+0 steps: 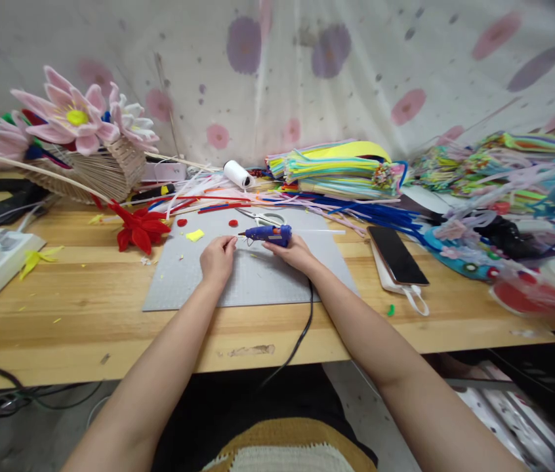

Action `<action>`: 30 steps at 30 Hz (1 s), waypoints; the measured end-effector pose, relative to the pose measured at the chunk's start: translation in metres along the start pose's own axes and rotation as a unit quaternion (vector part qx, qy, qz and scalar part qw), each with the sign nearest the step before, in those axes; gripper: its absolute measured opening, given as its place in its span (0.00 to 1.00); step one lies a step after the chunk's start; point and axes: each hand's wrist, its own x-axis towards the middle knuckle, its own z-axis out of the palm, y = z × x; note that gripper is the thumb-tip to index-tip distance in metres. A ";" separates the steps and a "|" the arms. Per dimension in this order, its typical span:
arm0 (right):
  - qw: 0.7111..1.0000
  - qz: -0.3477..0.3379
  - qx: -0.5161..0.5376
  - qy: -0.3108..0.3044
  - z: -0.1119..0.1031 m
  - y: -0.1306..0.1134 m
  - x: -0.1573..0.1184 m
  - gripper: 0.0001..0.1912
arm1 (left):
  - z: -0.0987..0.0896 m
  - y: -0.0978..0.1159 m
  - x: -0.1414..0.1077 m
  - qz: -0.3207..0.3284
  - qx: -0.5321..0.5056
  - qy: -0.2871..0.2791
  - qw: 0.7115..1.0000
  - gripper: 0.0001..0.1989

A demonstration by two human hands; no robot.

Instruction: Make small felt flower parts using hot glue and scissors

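My right hand [293, 252] is wrapped round a blue glue gun [267, 234], whose nozzle points left and whose clear glue stick [324, 231] sticks out at the rear. Close to the nozzle, my left hand [218, 261] is closed in a pinch; what its fingertips hold is too small to name. Both hands are over a grey cutting mat [184, 282]. Two small red pieces [182, 223] and a yellow piece [195, 235] lie on the mat, left of the gun. Behind the gun are scissors [264, 217].
A red flower [140, 226] and a basket [105, 170] of pink flowers stand left. Bundled stems [341, 172] and a white thread spool [236, 174] lie behind. To the right are a phone [396, 254] and craft materials. A black cord [306, 328] hangs over the front edge.
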 end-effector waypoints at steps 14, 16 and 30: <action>0.996 0.035 0.014 0.082 -0.024 0.009 0.004 0.23 | -0.003 0.000 0.000 -0.007 -0.041 0.004 0.999 0.12; 0.989 0.054 0.023 0.136 -0.037 0.016 0.008 0.24 | -0.003 -0.001 0.001 -0.011 -0.050 0.004 0.999 0.12; 0.938 0.179 -0.226 0.191 -0.074 0.045 0.017 0.29 | -0.003 -0.005 0.004 -0.061 -0.127 0.018 0.990 0.12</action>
